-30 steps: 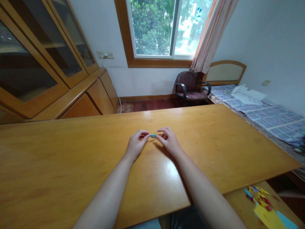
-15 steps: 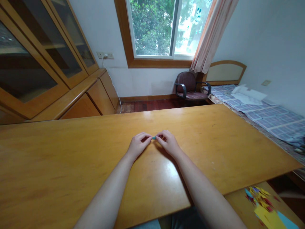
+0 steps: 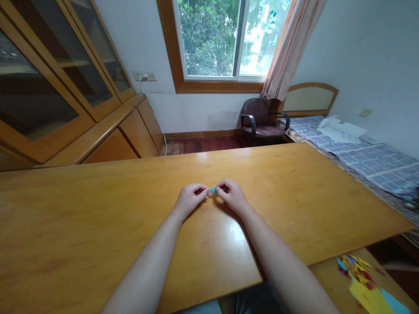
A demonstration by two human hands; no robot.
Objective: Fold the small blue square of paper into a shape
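- While the fingers of the left hand [image 3: 190,197] pinch one end of a small blue-green piece [image 3: 212,190], those of the right hand [image 3: 231,194] pinch its other end.
- The piece sits between the two hands, over the middle part of the wooden bench [image 3: 108,209]; its middle shows in the gap, its ends are covered by fingers, and I cannot tell whether it touches the bench top.
- Both hands are bent inward at the wrist, thumbs toward each other, with the two sets of fingertips near but apart.
- At the lower right, a lower wooden surface [image 3: 322,272] carries a heap of coloured scraps [image 3: 358,268], mostly yellow with some red, blue and purple.
- A yellow sheet [image 3: 368,296] lies just beside the heap, and a light blue sheet [image 3: 394,302] lies next to it.
- Beyond the bench stand a dark red armchair [image 3: 257,113] and a bed [image 3: 369,157] with a checked cover.
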